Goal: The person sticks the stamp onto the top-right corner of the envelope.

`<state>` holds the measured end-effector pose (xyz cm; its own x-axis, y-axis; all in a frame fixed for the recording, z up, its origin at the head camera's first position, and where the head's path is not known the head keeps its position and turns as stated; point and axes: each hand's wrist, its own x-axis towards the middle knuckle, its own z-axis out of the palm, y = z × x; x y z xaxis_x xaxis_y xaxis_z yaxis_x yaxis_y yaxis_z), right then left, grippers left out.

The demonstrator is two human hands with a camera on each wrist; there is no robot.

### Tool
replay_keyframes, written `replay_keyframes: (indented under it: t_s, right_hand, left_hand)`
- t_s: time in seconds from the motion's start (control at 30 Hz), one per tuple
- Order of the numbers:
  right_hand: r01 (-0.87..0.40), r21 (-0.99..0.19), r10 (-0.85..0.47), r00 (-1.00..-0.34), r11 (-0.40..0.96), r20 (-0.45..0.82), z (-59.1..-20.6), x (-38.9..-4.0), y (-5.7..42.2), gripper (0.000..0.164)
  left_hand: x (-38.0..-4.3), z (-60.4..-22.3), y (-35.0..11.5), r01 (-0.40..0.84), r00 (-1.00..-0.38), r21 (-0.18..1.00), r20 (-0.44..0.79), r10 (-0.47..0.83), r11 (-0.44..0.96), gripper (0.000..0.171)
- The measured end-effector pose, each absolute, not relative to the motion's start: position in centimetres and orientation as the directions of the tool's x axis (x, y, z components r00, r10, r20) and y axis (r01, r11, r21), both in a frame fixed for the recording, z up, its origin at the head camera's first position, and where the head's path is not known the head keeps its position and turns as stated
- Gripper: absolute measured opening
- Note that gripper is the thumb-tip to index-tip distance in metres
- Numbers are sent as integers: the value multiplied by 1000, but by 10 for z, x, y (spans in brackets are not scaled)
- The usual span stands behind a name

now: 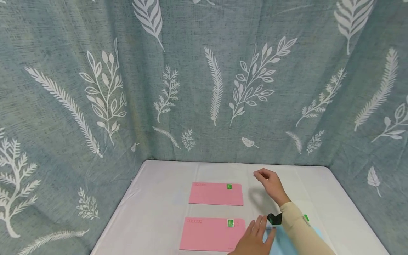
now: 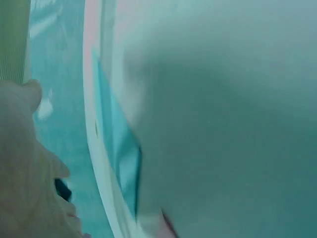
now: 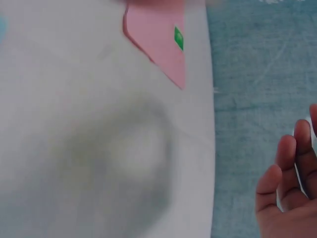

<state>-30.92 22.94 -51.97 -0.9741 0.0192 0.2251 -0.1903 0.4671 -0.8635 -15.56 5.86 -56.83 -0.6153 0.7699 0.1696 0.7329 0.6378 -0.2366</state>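
My left hand [image 1: 253, 238] has its fingers extended, overlapping the right edge of the near pink envelope [image 1: 207, 233] and the left part of a light blue envelope [image 1: 282, 242]. Farther back, my right hand [image 1: 271, 185] is raised above the white table, right of the far pink envelope [image 1: 215, 194]. Its fingers bend loosely, and nothing shows in them in the right wrist view. Green stamps mark the upper right of both pink envelopes. My right sleeve hides much of the blue envelope; a green patch [image 1: 306, 217] shows beyond the sleeve.
A small black piece [image 1: 275, 219] shows beside the right sleeve, just past the left fingertips. White cloth covers the table [image 1: 153, 212]. Patterned grey-green curtains [image 1: 191, 88] enclose it at the back and on both sides.
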Motion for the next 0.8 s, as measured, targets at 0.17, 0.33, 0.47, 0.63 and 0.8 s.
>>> replay_keyframes:
  t_s: [0.17, 0.33, 0.47, 0.63, 0.8]
  right_hand:
    - [-212, -864, 40, -965, 457, 258, -513, -295, 242, 33]
    - [-208, -861, 40, -966, 464, 255, -487, -276, 251, 32]
    - [-198, -851, 48, -967, 487, 252, -489, -274, 264, 36]
    - [-169, -848, 82, -967, 502, 241, -495, -272, 282, 42]
    - [-148, -850, 115, -965, 505, 236, -500, -266, 300, 45]
  left_hand:
    - [-139, -595, 72, 691, -493, -380, 374, 786, 614, 58]
    - [-131, -601, 79, 720, -452, -423, 314, 835, 549, 60]
    - [-126, -598, 90, 760, -431, -414, 257, 865, 501, 61]
    - [-124, -596, 97, 836, -438, -291, 158, 885, 466, 65]
    - [-125, -595, 93, 887, -445, -150, -21, 895, 437, 70]
